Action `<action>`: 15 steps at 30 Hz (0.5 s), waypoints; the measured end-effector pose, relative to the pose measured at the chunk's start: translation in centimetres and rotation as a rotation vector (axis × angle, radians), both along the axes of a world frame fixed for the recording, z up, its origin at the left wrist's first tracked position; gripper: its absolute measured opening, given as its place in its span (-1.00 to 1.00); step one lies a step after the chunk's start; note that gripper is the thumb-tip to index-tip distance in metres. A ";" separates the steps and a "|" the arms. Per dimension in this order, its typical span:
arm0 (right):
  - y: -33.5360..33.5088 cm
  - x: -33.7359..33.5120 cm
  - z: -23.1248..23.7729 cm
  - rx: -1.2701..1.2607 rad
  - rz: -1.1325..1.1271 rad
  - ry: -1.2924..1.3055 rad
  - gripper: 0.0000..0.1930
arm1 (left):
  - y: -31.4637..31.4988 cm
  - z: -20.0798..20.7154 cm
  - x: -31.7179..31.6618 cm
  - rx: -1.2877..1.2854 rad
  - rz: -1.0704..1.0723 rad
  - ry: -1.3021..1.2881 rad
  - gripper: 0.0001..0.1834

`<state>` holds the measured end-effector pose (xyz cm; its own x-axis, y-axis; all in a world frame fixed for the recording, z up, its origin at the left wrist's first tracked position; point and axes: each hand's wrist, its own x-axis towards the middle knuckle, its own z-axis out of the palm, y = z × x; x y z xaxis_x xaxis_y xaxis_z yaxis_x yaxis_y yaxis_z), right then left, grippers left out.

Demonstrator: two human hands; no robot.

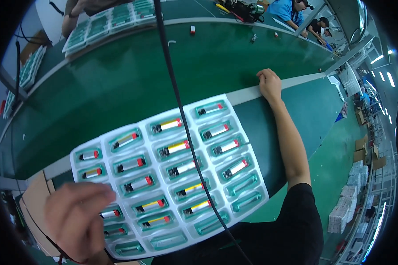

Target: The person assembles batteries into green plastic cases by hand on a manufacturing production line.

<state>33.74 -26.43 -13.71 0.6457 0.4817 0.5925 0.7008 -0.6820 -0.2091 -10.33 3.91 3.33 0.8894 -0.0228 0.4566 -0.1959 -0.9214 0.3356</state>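
A white moulded tray (145, 119) lies tilted in front of me, partly over the near rail of a green belt. Many of its pockets hold small cylindrical parts (130, 164) with black and red ends and silver or yellow middles; several pockets at its near and right side are empty. Above the tray's left column hovers my left hand (77, 218), its fingers bent and blurred; whether they hold anything cannot be made out. My right hand (270, 84) is loosely closed at the belt's near rail, right of the tray, with nothing visible in it.
The green belt (119, 79) crosses ahead, carrying a few small loose pieces (192, 29). Beyond it are another filled tray (93, 27) and a person's arm (70, 20). Cardboard (37, 201) stands at left. A black cable (174, 84) hangs across the view. Co-workers sit far right.
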 end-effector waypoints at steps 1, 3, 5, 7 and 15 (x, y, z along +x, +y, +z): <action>-0.1 2.1 -0.9 -0.093 -0.097 -0.061 -0.85 | -0.6 -0.4 0.5 -0.052 -0.002 0.009 -0.66; 0.9 4.7 -0.6 -0.189 -0.150 -0.178 -0.86 | -1.8 -0.9 1.2 -0.096 -0.024 0.033 -0.67; 2.1 7.6 -0.1 -0.194 -0.173 -0.140 -0.83 | -3.4 -0.7 1.1 -0.112 -0.034 0.120 -0.67; 3.1 10.7 -0.4 -0.205 -0.232 -0.088 -0.75 | -4.6 -1.3 1.2 -0.066 -0.039 0.248 -0.66; 6.0 17.6 -1.4 -0.170 -0.377 0.012 -0.45 | -8.7 -1.5 3.0 -0.029 -0.229 0.444 -0.70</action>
